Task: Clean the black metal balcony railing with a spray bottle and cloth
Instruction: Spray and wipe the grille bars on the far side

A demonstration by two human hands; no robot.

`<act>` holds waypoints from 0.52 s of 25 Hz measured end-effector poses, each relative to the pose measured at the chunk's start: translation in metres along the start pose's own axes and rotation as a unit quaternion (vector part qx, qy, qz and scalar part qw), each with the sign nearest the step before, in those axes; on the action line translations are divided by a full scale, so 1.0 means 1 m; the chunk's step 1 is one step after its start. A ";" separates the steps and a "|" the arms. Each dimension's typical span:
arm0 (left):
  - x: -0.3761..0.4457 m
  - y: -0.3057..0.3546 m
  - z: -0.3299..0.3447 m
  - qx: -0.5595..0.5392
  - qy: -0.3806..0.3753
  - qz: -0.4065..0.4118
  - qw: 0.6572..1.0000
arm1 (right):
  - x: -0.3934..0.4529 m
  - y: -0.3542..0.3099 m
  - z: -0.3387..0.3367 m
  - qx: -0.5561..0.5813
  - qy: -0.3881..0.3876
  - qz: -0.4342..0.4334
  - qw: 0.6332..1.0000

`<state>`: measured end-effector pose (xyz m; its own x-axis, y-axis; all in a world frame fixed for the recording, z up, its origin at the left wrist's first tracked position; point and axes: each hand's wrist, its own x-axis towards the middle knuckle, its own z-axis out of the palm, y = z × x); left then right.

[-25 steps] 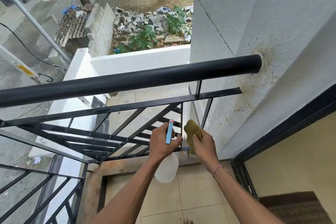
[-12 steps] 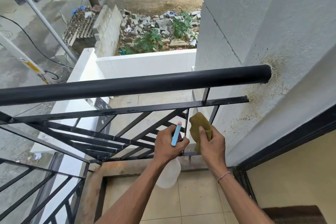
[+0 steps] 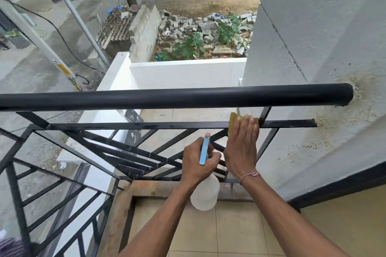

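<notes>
both hands busy: right hand (image 3: 241,148) lies flat with straight fingers, pressing a yellow cloth (image 3: 235,121) onto the flat bar (image 3: 146,125) just under the round top rail (image 3: 167,98), close to the wall (image 3: 313,37) end. left hand (image 3: 198,160) is curled around the neck of the spray bottle (image 3: 205,194), blue trigger head (image 3: 204,150) pointing up. bottle hangs over the tile floor (image 3: 229,236), just beside the right wrist and in front of the lower diagonal bars (image 3: 125,152).

Railing (image 3: 167,99): black throughout. Cloth (image 3: 235,120): mustard yellow; spray bottle (image 3: 205,195): translucent white, topped by a light blue head with pink tip. Floor tiles (image 3: 229,233): beige; wall (image 3: 313,27): pale grey, speckled brown.
</notes>
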<state>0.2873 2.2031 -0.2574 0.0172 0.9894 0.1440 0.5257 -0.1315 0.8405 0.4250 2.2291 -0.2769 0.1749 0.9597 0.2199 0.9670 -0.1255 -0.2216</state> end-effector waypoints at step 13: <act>0.002 -0.082 -0.137 -0.001 0.086 -0.046 0.995 | 0.010 -0.164 0.025 -0.008 -0.047 -0.231 0.972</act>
<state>0.1277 2.2075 -0.2544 -0.1764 0.9723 0.1531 0.5163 -0.0410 0.8554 0.2636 2.2658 -0.2619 -0.2954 0.9333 0.2040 0.9414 0.3207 -0.1043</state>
